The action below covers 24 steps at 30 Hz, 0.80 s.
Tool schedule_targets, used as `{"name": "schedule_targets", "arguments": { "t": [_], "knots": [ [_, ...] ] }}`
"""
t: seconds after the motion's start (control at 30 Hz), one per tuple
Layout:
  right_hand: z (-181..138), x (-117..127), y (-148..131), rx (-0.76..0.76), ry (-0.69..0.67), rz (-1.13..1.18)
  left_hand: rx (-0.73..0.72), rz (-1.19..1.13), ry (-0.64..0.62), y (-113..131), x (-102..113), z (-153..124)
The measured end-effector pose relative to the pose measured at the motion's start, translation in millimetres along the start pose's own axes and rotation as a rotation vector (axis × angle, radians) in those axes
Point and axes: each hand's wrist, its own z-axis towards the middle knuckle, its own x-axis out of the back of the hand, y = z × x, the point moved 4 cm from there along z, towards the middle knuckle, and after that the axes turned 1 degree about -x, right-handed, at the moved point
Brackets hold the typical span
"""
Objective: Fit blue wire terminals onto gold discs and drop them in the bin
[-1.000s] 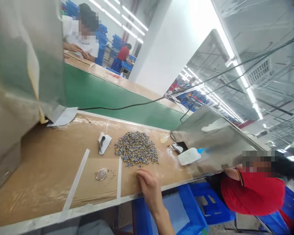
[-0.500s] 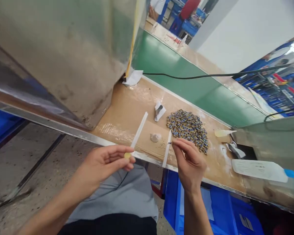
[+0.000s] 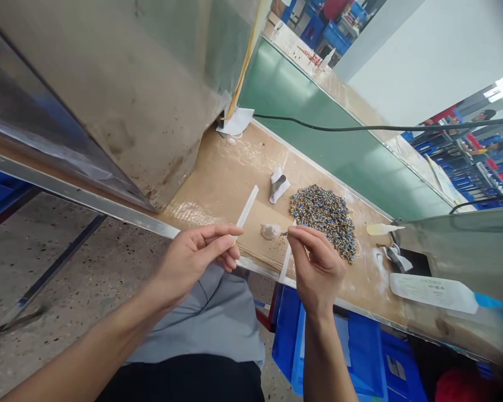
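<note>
My left hand (image 3: 207,250) is closed in a pinch over the bench's front edge. A small yellow piece (image 3: 233,242) shows between its thumb and fingers, mostly hidden. My right hand (image 3: 318,265) pinches a tiny dark metal part (image 3: 283,234) between thumb and forefinger, just right of a small clear round dish (image 3: 271,231). Behind the right hand lies a heap of small gold and blue-grey metal parts (image 3: 324,215). A white strip (image 3: 248,205) lies beyond my left fingertips, and a second white strip (image 3: 285,262) is partly covered by my right hand.
A folded white and grey strip (image 3: 278,185) lies on the brown-covered bench (image 3: 251,162). To the right are a small dropper bottle (image 3: 379,229) and a white bottle with a blue tip (image 3: 433,291). A large panel (image 3: 151,100) stands left; blue bins (image 3: 343,357) sit below.
My right hand has moved slightly left and up with the metal part, closer to the round dish. My left hand has shifted up and right, its yellow piece now less visible. The view has shifted slightly.
</note>
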Motion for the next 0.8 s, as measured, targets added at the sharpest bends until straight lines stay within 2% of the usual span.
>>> {"name": "schedule_targets", "arguments": {
  "t": [0.17, 0.47, 0.8],
  "knots": [
    [1, -5, 1, 0.051, -0.008, -0.052, -0.018, 0.06, -0.02, -7, 1, 5],
    [2, -14, 0, 0.089, 0.001, -0.1, -0.024, 0.025, -0.009, -16, 6, 4],
    [3, -16, 3, 0.051, 0.006, -0.117, -0.032, 0.039, -0.002, -16, 5, 3]
  ]
}}
